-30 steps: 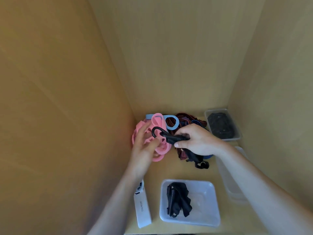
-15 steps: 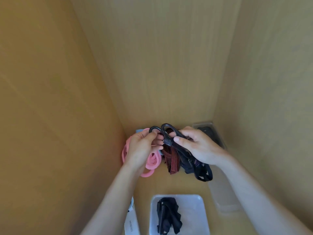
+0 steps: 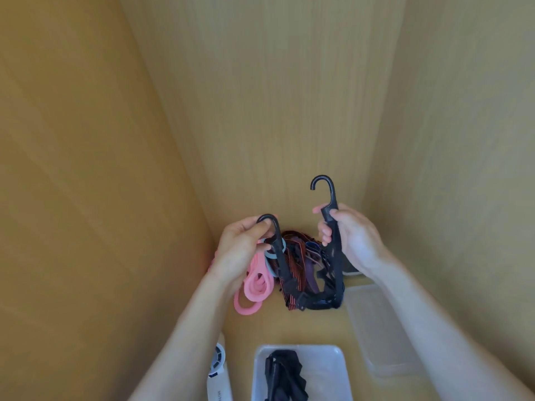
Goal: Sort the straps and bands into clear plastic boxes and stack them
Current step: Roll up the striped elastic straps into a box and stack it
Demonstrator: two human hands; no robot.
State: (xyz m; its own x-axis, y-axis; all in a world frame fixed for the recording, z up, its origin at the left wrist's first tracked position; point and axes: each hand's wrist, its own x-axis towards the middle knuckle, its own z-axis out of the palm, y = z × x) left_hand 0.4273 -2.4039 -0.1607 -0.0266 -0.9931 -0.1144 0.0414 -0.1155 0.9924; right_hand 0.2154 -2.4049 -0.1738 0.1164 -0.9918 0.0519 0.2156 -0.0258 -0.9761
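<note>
Two-handed, held black hooked strap (image 3: 337,279) up: pinched one hook with left hand (image 3: 240,250), gripped the other hook's shank in right hand (image 3: 353,238). Left its middle hanging low against striped straps (image 3: 295,256), near pink bands (image 3: 254,285).

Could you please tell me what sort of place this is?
Probably inside a wooden cupboard: wood-grain walls on three sides, with clear boxes and a strap pile on its floor.

White handheld device (image 3: 220,380), round grilled head, lay at the near left of the wooden bench (image 3: 307,328). It sat close to the left wall panel (image 3: 86,183). Lettering on it was unreadable.
</note>
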